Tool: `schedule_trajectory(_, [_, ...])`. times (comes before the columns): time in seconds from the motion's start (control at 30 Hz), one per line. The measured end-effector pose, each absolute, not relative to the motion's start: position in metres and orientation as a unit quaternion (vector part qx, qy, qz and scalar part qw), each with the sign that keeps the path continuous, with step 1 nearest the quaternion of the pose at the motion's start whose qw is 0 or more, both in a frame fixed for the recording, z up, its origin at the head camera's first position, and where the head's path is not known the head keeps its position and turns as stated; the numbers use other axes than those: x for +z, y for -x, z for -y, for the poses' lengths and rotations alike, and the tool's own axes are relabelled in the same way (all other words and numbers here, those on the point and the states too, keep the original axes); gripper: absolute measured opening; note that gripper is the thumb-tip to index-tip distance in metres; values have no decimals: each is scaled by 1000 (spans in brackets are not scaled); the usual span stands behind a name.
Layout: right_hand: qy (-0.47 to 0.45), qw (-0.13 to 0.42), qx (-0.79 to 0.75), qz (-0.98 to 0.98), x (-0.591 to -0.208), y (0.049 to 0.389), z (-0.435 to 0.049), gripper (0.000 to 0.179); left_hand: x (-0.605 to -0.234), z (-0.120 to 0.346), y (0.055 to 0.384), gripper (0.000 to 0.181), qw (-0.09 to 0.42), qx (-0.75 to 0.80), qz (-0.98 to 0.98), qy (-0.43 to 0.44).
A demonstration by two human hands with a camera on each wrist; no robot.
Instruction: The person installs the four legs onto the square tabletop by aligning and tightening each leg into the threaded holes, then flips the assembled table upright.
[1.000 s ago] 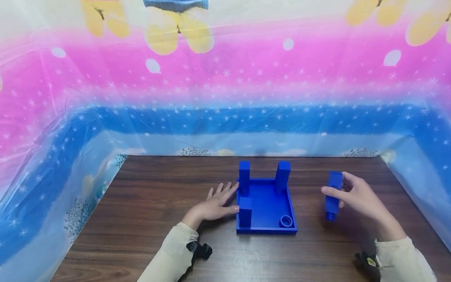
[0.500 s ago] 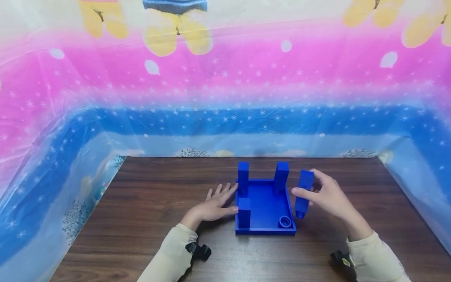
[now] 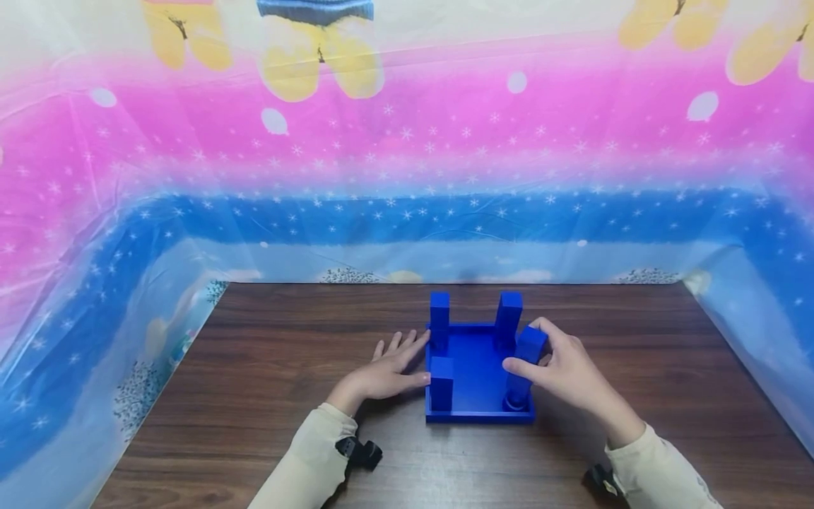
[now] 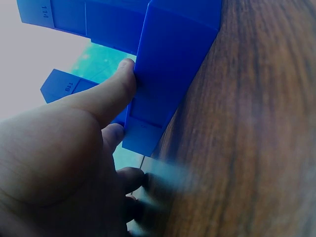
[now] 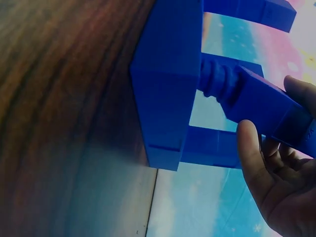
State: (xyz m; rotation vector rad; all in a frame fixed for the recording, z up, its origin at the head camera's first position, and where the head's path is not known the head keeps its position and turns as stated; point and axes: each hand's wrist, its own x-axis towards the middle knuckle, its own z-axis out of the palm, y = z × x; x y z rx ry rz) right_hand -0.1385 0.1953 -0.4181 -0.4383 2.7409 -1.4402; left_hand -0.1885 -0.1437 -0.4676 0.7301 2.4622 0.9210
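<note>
A shallow blue square tray (image 3: pixel 477 417) with raised edges lies on the brown wooden table, blue posts standing at three of its corners. My right hand (image 3: pixel 569 371) pinches a blue square leg (image 3: pixel 531 344) between thumb and fingers, tilted over the near right corner. In the right wrist view the leg's threaded end (image 5: pixel 217 79) points at the round socket there, right at its rim. My left hand (image 3: pixel 384 375) lies flat with straight, spread fingers on the table; its thumb and forefinger touch the tray's left side, seen also in the left wrist view as the tray wall (image 4: pixel 168 74).
The other posts are the near left post (image 3: pixel 441 382), the far left post (image 3: pixel 439 311) and the far right post (image 3: pixel 509 314). A patterned pink and blue cloth (image 3: pixel 407 162) hangs behind the wooden table (image 3: pixel 286 339). Black straps sit at both wrists.
My right hand has carried the blue leg leftward from beside the tray to the near right corner socket. My left hand stays in place against the tray.
</note>
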Motion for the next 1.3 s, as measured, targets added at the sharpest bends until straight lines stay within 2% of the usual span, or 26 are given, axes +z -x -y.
schedule_trajectory(0.3, [170, 5, -429, -887, -424, 135, -194, 47, -469, 144, 191, 84, 205, 332, -882, -263])
schedule_trajectory(0.63, [209, 38, -402, -891, -423, 135, -200, 56, -467, 144, 191, 84, 206, 331, -882, -264])
schedule_trajectory(0.83, [231, 60, -416, -877, -422, 138, -207, 70, -469, 145, 190, 86, 206, 333, -880, -268])
schedule_trajectory(1.1, [256, 101, -463, -843, -424, 142, -215, 66, -469, 144, 190, 84, 208, 334, -880, -264])
schedule_trajectory(1.3, [330, 103, -503, -792, -427, 146, -223, 69, -469, 144, 190, 84, 207, 333, -881, -265])
